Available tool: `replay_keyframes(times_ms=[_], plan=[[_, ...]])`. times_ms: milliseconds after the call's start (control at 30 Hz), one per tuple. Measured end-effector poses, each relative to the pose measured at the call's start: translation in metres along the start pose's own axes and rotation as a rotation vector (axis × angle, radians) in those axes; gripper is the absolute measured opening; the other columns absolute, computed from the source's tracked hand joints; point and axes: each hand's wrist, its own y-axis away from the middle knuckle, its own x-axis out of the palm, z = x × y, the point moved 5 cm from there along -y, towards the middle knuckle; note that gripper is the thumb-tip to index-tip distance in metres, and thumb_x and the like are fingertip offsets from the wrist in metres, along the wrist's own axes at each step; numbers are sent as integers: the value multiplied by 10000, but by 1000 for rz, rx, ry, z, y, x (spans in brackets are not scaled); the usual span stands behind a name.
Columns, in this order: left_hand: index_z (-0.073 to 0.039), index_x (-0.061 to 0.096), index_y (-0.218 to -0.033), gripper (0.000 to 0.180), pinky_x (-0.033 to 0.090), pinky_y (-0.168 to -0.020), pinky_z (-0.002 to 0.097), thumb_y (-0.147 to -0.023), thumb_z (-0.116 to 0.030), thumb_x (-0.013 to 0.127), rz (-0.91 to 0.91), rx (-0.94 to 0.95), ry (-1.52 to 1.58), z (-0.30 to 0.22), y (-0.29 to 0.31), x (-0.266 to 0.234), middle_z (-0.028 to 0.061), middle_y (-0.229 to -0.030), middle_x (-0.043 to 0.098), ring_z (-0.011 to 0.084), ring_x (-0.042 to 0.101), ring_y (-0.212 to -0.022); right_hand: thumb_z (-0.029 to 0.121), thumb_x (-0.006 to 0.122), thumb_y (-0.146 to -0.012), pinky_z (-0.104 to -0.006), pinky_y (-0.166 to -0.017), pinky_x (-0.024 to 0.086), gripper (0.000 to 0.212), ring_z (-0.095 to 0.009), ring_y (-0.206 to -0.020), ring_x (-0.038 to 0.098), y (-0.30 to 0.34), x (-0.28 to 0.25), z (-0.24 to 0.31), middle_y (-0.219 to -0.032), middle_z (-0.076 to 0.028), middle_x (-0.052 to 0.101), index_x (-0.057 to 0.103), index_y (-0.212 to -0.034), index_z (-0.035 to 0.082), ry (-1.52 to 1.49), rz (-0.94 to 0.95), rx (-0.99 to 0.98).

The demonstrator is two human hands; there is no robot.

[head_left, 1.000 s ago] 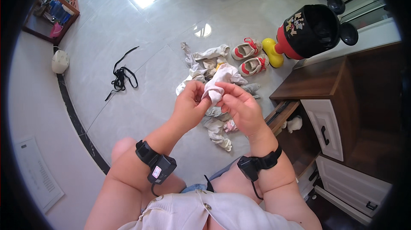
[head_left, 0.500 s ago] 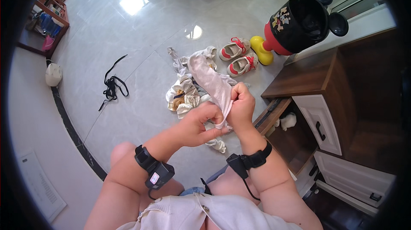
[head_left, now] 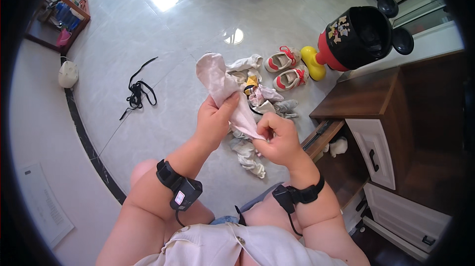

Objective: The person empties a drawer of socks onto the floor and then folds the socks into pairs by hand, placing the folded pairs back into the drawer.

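A pale pink sock [head_left: 217,75] is stretched between my two hands above the floor. My left hand [head_left: 213,120] grips it around the middle, thumb on top, and its toe end points up and away from me. At the lower right, my right hand [head_left: 278,140] pinches the sock's other end in curled fingers. Beneath and beyond lies a loose pile of socks [head_left: 247,157], mostly white and grey, with a yellow one and a pink patterned one among them. My hands hide part of the pile.
Small shoes with red laces [head_left: 289,78] stand beside a black and red cartoon-shaped bin [head_left: 341,43] on a yellow foot. At right is a brown cabinet [head_left: 356,93] with an open drawer [head_left: 341,167] holding something white. A tangled black cord [head_left: 141,95] lies on the left floor.
My left hand has moved from the sock's opening up to its middle, and the sock has swung to the left. The right hand still pinches the end.
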Motion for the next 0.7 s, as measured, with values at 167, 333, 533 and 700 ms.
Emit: replay_keyframes(times_ms=[167, 333, 533, 700], plan=[[-25, 536, -1124, 269, 472, -766, 268, -909, -183, 571, 59, -120, 63, 3, 4, 3, 34, -1009, 601, 108, 578, -891, -14, 611, -615, -269, -661, 451, 334, -180, -796, 555, -3, -12, 11, -945, -44, 593, 595, -933, 88, -248, 79, -67], [-69, 551, -1092, 208, 484, -739, 281, -905, -158, 567, 109, -253, 127, 13, 9, 14, 20, -969, 606, 117, 594, -862, 19, 727, -621, -336, -775, 460, 374, -246, -915, 542, -4, -1, 22, -1041, -56, 583, 604, -967, 92, 286, 34, -332], [-55, 506, -1157, 272, 484, -761, 285, -904, -140, 561, 24, -154, 148, 14, 1, 1, 35, -1036, 587, 123, 584, -913, 38, 748, -646, -346, -760, 448, 252, -251, -853, 542, 4, -1, 18, -840, -32, 601, 616, -852, 93, 124, 91, -400], [-45, 538, -1117, 241, 500, -713, 301, -907, -164, 557, 140, -285, 8, 13, 10, 9, 46, -983, 612, 138, 603, -861, 98, 762, -654, -345, -748, 434, 208, -252, -773, 518, 2, -3, 32, -758, -41, 557, 601, -785, 80, 115, 61, -247]])
